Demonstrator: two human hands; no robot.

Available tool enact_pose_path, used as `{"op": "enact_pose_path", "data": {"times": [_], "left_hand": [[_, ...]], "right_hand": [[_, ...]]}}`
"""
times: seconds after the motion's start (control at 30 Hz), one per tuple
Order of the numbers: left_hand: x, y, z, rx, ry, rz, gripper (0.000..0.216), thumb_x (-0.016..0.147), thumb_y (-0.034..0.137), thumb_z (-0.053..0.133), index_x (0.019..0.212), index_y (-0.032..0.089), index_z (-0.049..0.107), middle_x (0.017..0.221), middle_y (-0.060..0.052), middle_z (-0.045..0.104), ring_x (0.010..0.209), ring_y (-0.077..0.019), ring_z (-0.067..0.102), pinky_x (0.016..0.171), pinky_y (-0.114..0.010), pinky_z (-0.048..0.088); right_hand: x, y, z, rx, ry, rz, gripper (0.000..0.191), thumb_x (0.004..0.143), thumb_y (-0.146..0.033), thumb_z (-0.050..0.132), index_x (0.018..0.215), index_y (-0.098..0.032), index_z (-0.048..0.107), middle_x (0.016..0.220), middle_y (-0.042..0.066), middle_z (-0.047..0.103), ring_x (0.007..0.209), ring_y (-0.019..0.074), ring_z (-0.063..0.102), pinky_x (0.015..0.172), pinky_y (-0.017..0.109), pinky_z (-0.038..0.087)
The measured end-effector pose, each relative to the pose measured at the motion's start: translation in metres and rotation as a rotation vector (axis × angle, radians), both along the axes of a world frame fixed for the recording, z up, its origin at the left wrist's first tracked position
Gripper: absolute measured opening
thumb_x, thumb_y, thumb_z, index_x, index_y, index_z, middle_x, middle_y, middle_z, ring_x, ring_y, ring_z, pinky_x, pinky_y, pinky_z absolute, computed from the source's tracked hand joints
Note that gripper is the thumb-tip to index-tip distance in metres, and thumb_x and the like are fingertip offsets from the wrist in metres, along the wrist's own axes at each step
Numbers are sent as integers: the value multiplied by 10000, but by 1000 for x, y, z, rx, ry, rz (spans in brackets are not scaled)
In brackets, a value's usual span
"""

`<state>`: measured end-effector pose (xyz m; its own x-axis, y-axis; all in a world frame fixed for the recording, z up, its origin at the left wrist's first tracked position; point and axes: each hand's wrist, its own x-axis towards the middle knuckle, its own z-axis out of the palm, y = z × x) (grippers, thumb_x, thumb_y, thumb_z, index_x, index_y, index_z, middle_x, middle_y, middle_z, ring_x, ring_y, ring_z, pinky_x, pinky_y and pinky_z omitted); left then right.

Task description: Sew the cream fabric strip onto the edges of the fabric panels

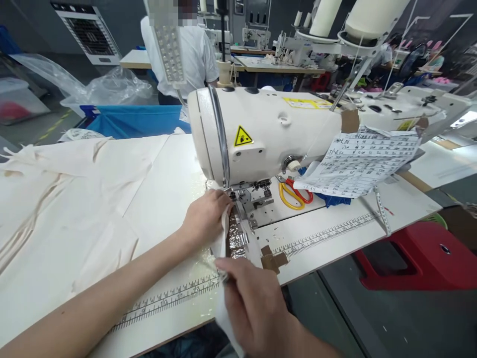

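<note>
A white sewing machine (261, 132) stands on a white table (328, 238) with a printed ruler strip. A narrow strip of cream fabric (222, 238) runs from the presser foot (238, 199) toward the table's front edge. My left hand (204, 216) rests on the strip just left of the presser foot, fingers curled against the cloth. My right hand (253, 303) is at the front edge, fingers closed in a pinch on the near end of the strip.
Cream fabric pieces (63, 199) cover the table's left half. Yellow and red scissors (294, 195) lie beside the machine under a sheet of handwritten notes (361, 161). A red stool (421, 258) stands at the right. A person in white stands behind, beside a blue bin (137, 122).
</note>
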<state>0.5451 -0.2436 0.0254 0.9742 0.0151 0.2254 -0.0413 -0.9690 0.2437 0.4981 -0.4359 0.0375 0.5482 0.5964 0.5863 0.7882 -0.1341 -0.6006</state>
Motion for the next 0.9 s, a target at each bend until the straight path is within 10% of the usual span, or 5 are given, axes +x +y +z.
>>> {"op": "enact_pose_path", "data": {"times": [0.23, 0.9], "left_hand": [[2, 20, -16, -546, -89, 1, 352, 887, 487, 531, 830, 195, 718, 903, -62, 702, 878, -231, 637, 814, -356, 526], [1, 19, -10, -598, -75, 5, 288, 903, 445, 573, 840, 205, 720, 880, -38, 689, 817, -193, 616, 803, -346, 535]], "right_hand": [[34, -12, -23, -292, -24, -364, 310, 1032, -212, 389, 1262, -94, 562, 943, 103, 776, 700, 222, 736, 549, 284, 477], [45, 6, -32, -409, -57, -365, 298, 977, -147, 450, 1223, -135, 617, 939, 67, 774, 716, 197, 720, 514, 279, 408]]}}
